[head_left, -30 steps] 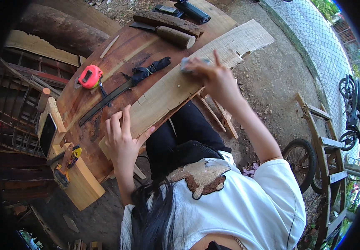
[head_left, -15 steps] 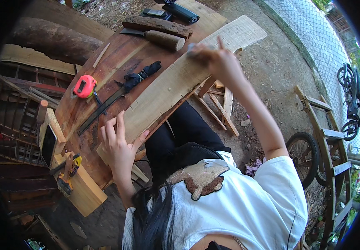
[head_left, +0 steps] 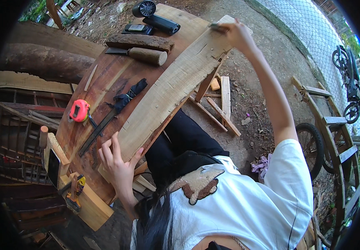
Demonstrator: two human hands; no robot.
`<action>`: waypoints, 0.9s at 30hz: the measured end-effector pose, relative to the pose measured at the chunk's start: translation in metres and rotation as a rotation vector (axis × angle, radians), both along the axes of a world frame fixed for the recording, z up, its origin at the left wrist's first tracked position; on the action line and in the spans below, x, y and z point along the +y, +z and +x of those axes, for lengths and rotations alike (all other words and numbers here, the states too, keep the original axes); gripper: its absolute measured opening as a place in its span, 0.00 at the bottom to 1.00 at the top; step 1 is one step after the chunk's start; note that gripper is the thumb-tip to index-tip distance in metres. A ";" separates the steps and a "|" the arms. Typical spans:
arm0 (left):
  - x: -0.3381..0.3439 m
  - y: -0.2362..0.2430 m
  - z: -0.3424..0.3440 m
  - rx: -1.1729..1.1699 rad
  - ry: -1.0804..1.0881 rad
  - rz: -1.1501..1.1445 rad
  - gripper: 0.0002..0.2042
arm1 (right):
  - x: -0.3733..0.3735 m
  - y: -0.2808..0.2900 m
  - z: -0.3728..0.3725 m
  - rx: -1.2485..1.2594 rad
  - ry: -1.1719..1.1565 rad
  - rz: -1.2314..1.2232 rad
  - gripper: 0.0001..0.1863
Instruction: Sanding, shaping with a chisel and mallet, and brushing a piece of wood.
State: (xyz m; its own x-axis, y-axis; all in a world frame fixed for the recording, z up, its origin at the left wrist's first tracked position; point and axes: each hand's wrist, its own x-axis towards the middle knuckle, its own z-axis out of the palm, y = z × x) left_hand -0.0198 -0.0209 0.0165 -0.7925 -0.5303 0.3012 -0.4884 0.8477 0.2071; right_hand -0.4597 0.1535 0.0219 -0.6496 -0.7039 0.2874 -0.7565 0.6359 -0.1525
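A long pale wooden board [head_left: 176, 83] slants across the tabletop, its near side jutting out over my legs. Small cracks mark its edges. My left hand [head_left: 119, 160] grips the near end, fingers on top and thumb along the side edge. At the board's far end, my right hand [head_left: 238, 35] pinches a small dark grey pad [head_left: 218, 27], perhaps folded sandpaper, against the surface. My fingers partly cover the pad. Left of the board lie a dark cloth bundle [head_left: 130, 95] and a dark flat metal strip [head_left: 98, 132].
On the wooden table [head_left: 105, 96] lie a pink tape measure [head_left: 79, 110], a wooden-handled chisel [head_left: 146, 55], a bark-edged piece [head_left: 140, 41] and a small black fan [head_left: 144, 8]. A yellow-black tool [head_left: 75, 193] rests by the near-left beam. A wooden ladder [head_left: 330, 121] stands right.
My right hand has slid the pad away from me along the board to its far end, the arm stretching out. My left hand keeps its hold. The view has shifted slightly.
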 end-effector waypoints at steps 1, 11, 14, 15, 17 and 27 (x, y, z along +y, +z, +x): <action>-0.001 -0.002 -0.002 0.008 -0.011 -0.022 0.35 | 0.009 -0.016 -0.033 -0.124 -0.153 -0.170 0.14; -0.004 -0.005 0.000 0.012 -0.046 -0.055 0.36 | 0.036 -0.033 -0.108 -0.401 -0.462 -0.323 0.22; -0.011 0.001 0.003 -0.024 -0.033 0.056 0.36 | 0.042 -0.031 -0.111 -0.422 -0.414 -0.277 0.26; -0.015 0.001 0.007 -0.024 -0.032 0.052 0.36 | 0.039 -0.027 -0.109 -0.441 -0.360 -0.302 0.24; -0.022 0.004 0.018 -0.046 -0.045 0.045 0.37 | 0.047 -0.020 -0.109 -0.463 -0.326 -0.330 0.23; -0.042 0.031 0.022 -0.171 -0.127 0.250 0.28 | 0.041 0.026 -0.164 -1.040 -0.228 -0.159 0.13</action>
